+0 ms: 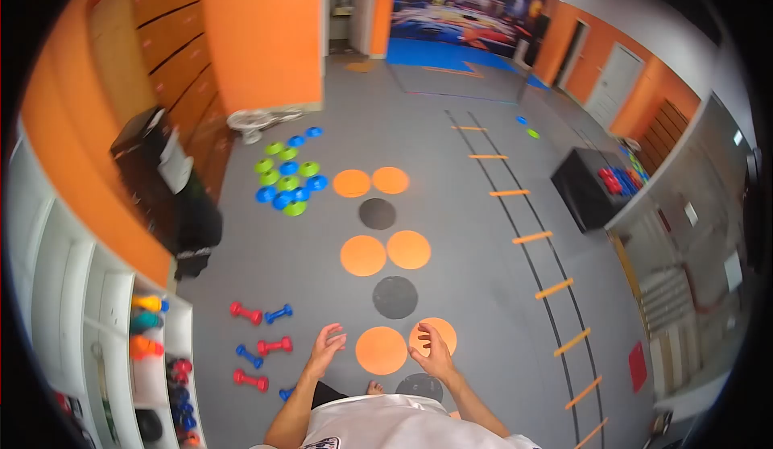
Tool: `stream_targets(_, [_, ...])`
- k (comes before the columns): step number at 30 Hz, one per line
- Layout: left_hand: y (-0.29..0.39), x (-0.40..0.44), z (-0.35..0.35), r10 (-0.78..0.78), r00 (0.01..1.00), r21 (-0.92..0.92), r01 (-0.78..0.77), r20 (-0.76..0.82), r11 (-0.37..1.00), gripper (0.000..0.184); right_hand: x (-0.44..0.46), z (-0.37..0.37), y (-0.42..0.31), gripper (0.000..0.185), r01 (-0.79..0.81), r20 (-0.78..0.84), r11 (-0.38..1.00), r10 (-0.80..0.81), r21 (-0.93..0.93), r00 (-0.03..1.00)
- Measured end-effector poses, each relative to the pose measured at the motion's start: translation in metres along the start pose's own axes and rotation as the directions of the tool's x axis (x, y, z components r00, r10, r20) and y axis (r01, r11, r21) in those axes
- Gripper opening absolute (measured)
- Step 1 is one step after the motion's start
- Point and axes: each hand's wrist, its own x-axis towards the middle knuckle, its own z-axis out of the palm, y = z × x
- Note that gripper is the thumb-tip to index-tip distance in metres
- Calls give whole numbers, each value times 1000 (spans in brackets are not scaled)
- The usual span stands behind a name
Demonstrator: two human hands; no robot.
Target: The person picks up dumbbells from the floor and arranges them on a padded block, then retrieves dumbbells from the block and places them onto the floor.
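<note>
My left hand (325, 351) hangs in the air in front of my body with its fingers apart and slightly curled, holding nothing. It is nearest in view to an orange floor disc (381, 350). My right hand (434, 354) is also raised, fingers spread and bent, with nothing in it. From my viewpoint it covers part of a second orange disc (445, 337). Below lies a black disc (420, 385), partly hidden by my shirt. Farther ahead are another black disc (395, 297) and a pair of orange discs (363, 255). One bare foot (375, 387) shows under me.
Red and blue dumbbells (274, 346) lie on the floor at left, beside a white shelf (183, 332). Blue and green cones (288, 183) are scattered farther ahead. An agility ladder (531, 238) runs along the right. Beyond it stands a black box (581, 187) with dumbbells on top.
</note>
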Motion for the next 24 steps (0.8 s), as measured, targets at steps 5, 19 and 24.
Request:
stream_targets(5, [52,60,82,62,972,46,-75,226,996,51,14,-58,21,68,-52,-200,997,62,56,978])
stream_targets(19, [121,356,208,-62,888,84,26,455,996,55,211,-227,68,68,-165,-485,982,190,94,853])
stream_targets(24, [168,473,317,-81,774,118,8,628,993,53,286,-284,86,69,-177,-582,979,202,100,788])
